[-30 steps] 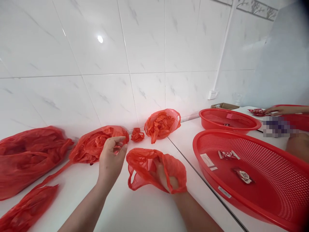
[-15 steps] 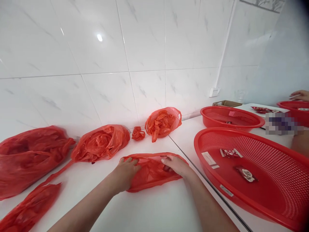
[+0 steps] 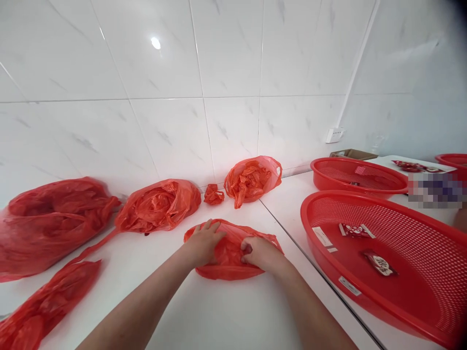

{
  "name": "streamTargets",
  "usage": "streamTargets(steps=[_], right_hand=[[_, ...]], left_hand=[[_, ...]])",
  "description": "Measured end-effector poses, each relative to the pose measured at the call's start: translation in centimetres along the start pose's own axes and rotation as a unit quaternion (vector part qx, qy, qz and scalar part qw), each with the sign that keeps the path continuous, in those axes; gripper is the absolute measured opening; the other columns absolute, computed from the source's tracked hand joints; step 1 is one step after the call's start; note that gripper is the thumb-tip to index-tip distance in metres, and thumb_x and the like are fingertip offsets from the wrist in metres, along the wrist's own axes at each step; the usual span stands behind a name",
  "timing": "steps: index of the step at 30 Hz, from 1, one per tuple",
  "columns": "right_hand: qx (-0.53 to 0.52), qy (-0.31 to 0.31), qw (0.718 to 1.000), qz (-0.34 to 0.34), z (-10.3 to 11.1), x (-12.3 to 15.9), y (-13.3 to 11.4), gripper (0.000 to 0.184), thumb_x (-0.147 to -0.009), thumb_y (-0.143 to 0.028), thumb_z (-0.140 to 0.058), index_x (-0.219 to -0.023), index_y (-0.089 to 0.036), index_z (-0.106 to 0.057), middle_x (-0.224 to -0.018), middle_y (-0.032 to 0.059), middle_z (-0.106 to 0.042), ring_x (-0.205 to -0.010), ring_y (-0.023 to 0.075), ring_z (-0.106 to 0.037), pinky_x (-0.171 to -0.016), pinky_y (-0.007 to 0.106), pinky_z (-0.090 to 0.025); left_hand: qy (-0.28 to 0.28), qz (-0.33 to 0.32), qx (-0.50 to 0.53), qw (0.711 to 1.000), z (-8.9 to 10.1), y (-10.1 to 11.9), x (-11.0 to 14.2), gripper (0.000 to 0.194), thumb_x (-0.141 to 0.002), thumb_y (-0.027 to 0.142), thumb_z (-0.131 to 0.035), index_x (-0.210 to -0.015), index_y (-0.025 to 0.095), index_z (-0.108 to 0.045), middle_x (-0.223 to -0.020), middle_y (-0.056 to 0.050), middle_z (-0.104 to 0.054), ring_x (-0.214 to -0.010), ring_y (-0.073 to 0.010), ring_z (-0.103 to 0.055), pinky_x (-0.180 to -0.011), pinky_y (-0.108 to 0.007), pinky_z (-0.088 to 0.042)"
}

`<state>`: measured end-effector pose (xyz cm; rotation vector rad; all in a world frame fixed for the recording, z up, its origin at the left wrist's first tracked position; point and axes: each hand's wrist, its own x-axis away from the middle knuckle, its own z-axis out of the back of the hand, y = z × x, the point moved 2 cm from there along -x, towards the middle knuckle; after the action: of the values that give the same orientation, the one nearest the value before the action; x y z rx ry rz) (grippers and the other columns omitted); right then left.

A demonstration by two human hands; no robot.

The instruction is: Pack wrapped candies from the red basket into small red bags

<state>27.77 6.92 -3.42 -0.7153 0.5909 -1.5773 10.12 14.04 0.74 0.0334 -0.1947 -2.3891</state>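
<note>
A thin red plastic bag [image 3: 233, 273] lies on the white table in front of me with its mouth spread wide. My left hand [image 3: 208, 245] rests inside the left part of the mouth, fingers apart and lying against the plastic. At the right side of the mouth, my right hand [image 3: 260, 253] has its fingers curled together. Something small and dark reddish shows between thumb and fingers, too hidden to name.
Several red bags line the wall: a large bag [image 3: 54, 223], a stuffed bag [image 3: 156, 204], a crumpled bag [image 3: 213, 194] and a filled bag [image 3: 251, 180]. Another bag [image 3: 54, 301] lies front left. A red basket [image 3: 430, 253] holds wrapped packets [image 3: 379, 262]; a second basket [image 3: 359, 176] stands behind.
My left hand has moved slightly right, deeper into the bag's mouth. My right hand's fingers have curled closer together. The view has shifted a little, and the far person's hand has left view.
</note>
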Motion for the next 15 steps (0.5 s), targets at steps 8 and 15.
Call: streamTargets(steps=[8,15], right_hand=[[-0.009,-0.011,1.0,-0.021,1.7,0.7,0.5,0.067,-0.063,-0.03,-0.068,-0.128,-0.033,-0.05,-0.1,-0.0004,-0.068,-0.08,0.0175,-0.064,-0.06,0.025,-0.043],[0.07,0.076,0.993,-0.051,0.5,-1.0,0.4,0.043,-0.07,-0.035,-0.064,-0.112,-0.027,-0.061,-0.109,0.0046,-0.067,-0.092,0.0236,-0.064,-0.066,0.029,-0.043]], left_hand=[[-0.021,-0.118,0.047,0.992,0.8,2.8,2.4,0.047,-0.079,0.016,-0.055,-0.121,0.036,-0.058,-0.131,0.0,-0.057,-0.122,-0.0251,-0.049,-0.106,-0.043,-0.033],[-0.078,-0.064,0.103,0.99,-0.8,3.4,4.4,0.056,-0.056,0.016,-0.074,-0.105,0.044,-0.068,-0.137,0.006,-0.052,-0.129,-0.0352,-0.043,-0.1,-0.05,-0.042]])
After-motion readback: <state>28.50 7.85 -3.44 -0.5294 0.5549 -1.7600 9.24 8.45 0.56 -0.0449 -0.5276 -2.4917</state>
